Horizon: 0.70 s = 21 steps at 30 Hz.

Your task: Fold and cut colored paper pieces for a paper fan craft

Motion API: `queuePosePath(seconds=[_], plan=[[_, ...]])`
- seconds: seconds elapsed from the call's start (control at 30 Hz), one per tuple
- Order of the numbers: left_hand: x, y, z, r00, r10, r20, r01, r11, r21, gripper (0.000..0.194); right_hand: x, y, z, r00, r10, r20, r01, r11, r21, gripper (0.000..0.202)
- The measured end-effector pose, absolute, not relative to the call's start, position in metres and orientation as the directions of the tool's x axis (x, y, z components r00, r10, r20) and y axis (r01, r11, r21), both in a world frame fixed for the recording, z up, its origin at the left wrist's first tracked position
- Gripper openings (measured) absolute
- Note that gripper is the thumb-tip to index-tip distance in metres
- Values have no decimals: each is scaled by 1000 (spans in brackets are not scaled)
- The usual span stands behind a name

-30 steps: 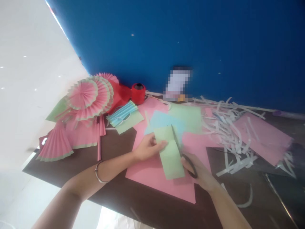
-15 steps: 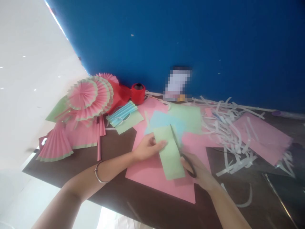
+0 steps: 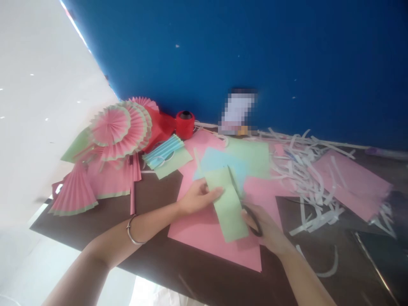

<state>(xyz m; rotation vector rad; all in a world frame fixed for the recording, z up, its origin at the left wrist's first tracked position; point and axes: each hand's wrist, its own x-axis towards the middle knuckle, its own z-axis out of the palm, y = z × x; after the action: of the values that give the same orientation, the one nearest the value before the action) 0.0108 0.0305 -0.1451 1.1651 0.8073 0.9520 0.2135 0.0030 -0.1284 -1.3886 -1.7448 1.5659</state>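
My left hand (image 3: pixel 199 197) pinches the left side of a green paper piece (image 3: pixel 228 212), thumb on top. My right hand (image 3: pixel 266 227) is closed round the dark handles of a pair of scissors (image 3: pixel 255 221), whose blades run along the paper's right edge. Whether the blades are parted is hard to make out. Under both hands lies a large pink sheet (image 3: pixel 197 229), with a light blue sheet (image 3: pixel 216 159) and another green sheet (image 3: pixel 251 155) behind.
Pleated pink paper fans (image 3: pixel 110 125) are piled at the left, near a folded blue face mask (image 3: pixel 164 153) and a red roll (image 3: pixel 185 125). Curled white paper strips (image 3: pixel 306 178) and a pink sheet (image 3: pixel 353 182) lie right. A blurred-out phone-like object (image 3: pixel 237 112) leans on the blue wall (image 3: pixel 223 51).
Almost nothing differs. The lower end of the green paper has shifted very slightly down; both hands and the scissors keep nearly the same place.
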Motion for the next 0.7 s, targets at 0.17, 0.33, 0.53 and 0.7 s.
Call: queuePosePath(seconds=[0.17,0.33,0.53,0.7], plan=[[11,30,-143,418,908,-28,-202,123,972,34,215,2,-130,-404,869,-285,402,-111,-909,39],[10,31,-142,430,903,-25,-217,130,968,32,212,3,-126,-396,872,-289,394,-123,-911,40],[10,31,-142,423,906,-30,-234,141,962,32,211,3,-124,-400,866,-299,386,-137,-912,44],[11,31,-142,414,909,-53,-220,157,963,35,211,4,-124,-411,858,-309,409,-130,-903,48]])
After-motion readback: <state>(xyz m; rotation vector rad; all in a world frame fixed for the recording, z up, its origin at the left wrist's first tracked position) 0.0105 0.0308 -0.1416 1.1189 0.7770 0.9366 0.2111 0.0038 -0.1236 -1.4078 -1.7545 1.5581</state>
